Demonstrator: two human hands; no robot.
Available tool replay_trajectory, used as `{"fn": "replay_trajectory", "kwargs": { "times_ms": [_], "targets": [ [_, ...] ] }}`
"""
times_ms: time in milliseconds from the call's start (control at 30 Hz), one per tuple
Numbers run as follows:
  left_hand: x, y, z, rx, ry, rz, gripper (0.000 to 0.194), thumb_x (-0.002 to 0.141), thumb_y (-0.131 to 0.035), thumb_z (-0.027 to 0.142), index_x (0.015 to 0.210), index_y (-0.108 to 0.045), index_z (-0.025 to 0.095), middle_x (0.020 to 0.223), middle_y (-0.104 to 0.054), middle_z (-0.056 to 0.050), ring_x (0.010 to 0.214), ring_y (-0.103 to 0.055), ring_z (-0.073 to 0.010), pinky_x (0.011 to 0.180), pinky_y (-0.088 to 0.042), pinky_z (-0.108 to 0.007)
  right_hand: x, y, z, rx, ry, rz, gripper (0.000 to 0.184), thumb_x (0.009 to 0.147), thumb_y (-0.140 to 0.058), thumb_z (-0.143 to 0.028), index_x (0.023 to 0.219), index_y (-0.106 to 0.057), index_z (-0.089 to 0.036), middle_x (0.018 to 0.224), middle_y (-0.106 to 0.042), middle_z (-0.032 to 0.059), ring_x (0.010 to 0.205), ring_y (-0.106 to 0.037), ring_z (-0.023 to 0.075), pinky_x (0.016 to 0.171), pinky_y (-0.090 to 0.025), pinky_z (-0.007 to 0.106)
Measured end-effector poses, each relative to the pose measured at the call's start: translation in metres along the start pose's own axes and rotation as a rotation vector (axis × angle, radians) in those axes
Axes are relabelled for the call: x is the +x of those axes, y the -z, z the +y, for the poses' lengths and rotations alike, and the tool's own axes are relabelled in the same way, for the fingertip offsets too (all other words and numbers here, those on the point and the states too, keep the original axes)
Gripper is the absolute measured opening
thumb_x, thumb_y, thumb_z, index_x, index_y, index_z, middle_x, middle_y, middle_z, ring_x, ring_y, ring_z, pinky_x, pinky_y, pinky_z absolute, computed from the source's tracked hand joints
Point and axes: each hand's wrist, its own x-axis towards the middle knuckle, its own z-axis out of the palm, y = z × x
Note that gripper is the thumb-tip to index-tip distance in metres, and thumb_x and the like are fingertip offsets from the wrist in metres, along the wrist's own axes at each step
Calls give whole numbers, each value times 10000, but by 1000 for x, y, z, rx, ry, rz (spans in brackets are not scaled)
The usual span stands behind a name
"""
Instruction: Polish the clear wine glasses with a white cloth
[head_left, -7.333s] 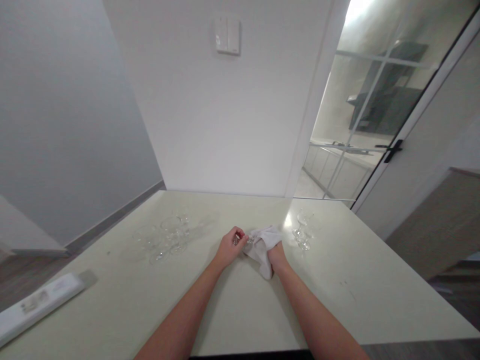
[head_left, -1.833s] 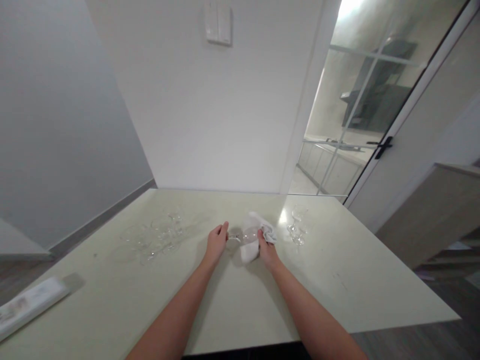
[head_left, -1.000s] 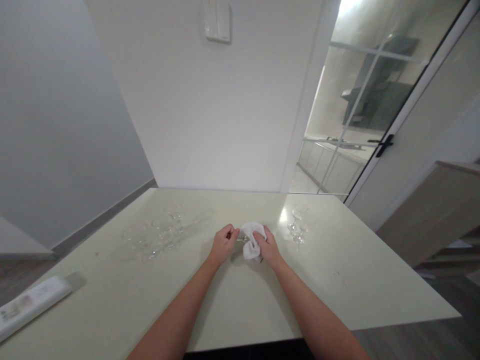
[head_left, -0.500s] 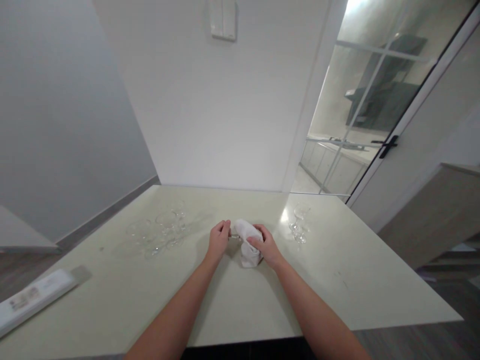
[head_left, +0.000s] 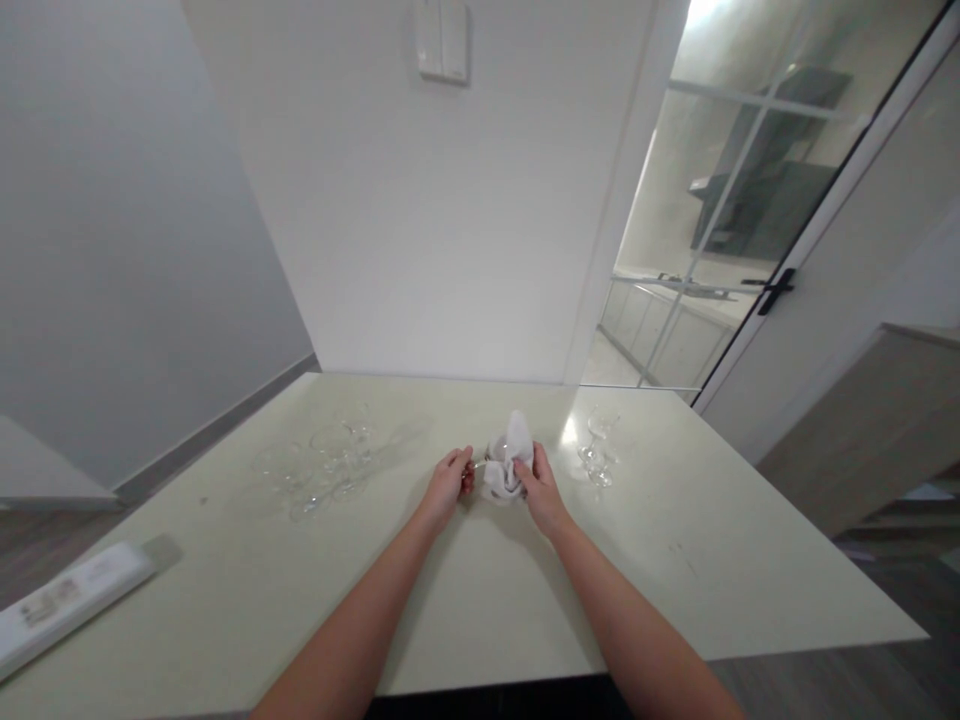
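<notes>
Over the middle of the pale table (head_left: 465, 620) my left hand (head_left: 448, 483) pinches the stem end of a clear wine glass (head_left: 478, 466) lying on its side. A white cloth (head_left: 508, 462) is bunched over the glass's bowl, one corner sticking up. My right hand (head_left: 538, 487) is closed on that cloth and presses it against the bowl. Most of the glass is hidden under the cloth.
A cluster of several clear glasses (head_left: 319, 465) stands left of my hands. Two more glasses (head_left: 598, 447) stand to the right. A long white box (head_left: 71, 600) lies at the table's left edge. A white wall with a light switch (head_left: 441, 40) rises behind; a glass door (head_left: 750, 220) is at right.
The cloth has been turned round the glass from a low wrap to a bunch with a corner pointing up. Both hands stay at the same spot on the table.
</notes>
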Motion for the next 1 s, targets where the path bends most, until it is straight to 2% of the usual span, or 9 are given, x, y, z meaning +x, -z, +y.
{"fn": "replay_trajectory", "kwargs": {
  "times_ms": [133, 233, 333, 467, 567, 633, 833, 933, 1000],
  "targets": [
    [-12, -4, 9, 111, 12, -261, 452, 723, -718, 570, 710, -453, 205, 573, -553, 46, 484, -491, -99, 466, -355, -201, 1, -1, 2, 106, 18, 117, 569, 772, -736, -410, 1239, -440, -277, 1051, -617, 0, 903, -601, 154, 827, -502, 268],
    [-23, -11, 13, 94, 23, -485, 370, 765, -713, 515, 860, -550, 197, 766, -644, -9, 667, -592, -137, 588, -450, -235, 4, -1, 4, 209, -68, 155, 503, 771, -718, -448, 1181, -484, -274, 1006, -649, 2, 846, -631, 160, 768, -523, 284],
    [-26, -14, 14, 112, -12, -593, 337, 805, -685, 489, 940, -634, 185, 921, -672, -60, 829, -618, -178, 725, -488, -280, 8, 2, 3, 220, -113, 174, 457, 738, -744, -445, 1097, -544, -245, 941, -676, 7, 797, -638, 169, 729, -519, 289],
    [-13, -4, 16, 194, -148, -407, 323, 833, -634, 489, 845, -674, 170, 961, -674, -81, 911, -605, -209, 733, -485, -280, 9, 6, 1, 82, -24, 251, 402, 788, -695, -455, 1080, -569, -208, 949, -682, 29, 842, -627, 185, 781, -501, 307],
    [-4, 3, 18, 164, -236, -172, 329, 793, -666, 491, 897, -649, 179, 887, -656, -54, 837, -603, -195, 655, -472, -258, 3, 3, -1, -185, 50, 104, 344, 786, -705, -393, 1046, -606, -190, 905, -681, 29, 817, -605, 189, 761, -479, 298],
    [-3, 4, 19, 109, -274, -111, 376, 747, -706, 493, 948, -626, 185, 868, -647, -39, 800, -599, -182, 663, -474, -259, -3, -3, -1, -296, 50, -54, 353, 759, -733, -341, 1061, -624, -193, 916, -692, 30, 807, -602, 191, 746, -469, 292],
    [-11, -1, 20, -60, -177, -147, 407, 726, -721, 505, 949, -635, 176, 892, -681, -55, 831, -625, -188, 744, -476, -281, -14, -11, 2, -56, -227, -298, 356, 730, -750, -458, 921, -677, -166, 773, -673, 6, 677, -571, 153, 646, -437, 257],
    [-10, -1, 18, -217, -77, -284, 445, 781, -639, 542, 984, -685, 150, 964, -704, -106, 923, -647, -239, 834, -487, -343, -15, -9, 3, 61, -363, -311, 406, 686, -773, -523, 858, -689, -165, 756, -670, 6, 673, -575, 147, 640, -445, 249],
    [-8, 0, 17, -256, -77, -291, 469, 780, -639, 539, 1025, -701, 144, 988, -704, -115, 965, -643, -251, 853, -485, -349, -15, -10, 3, 43, -335, -302, 397, 692, -775, -516, 862, -694, -166, 763, -675, 6, 686, -579, 147, 656, -455, 250]
  ]
}}
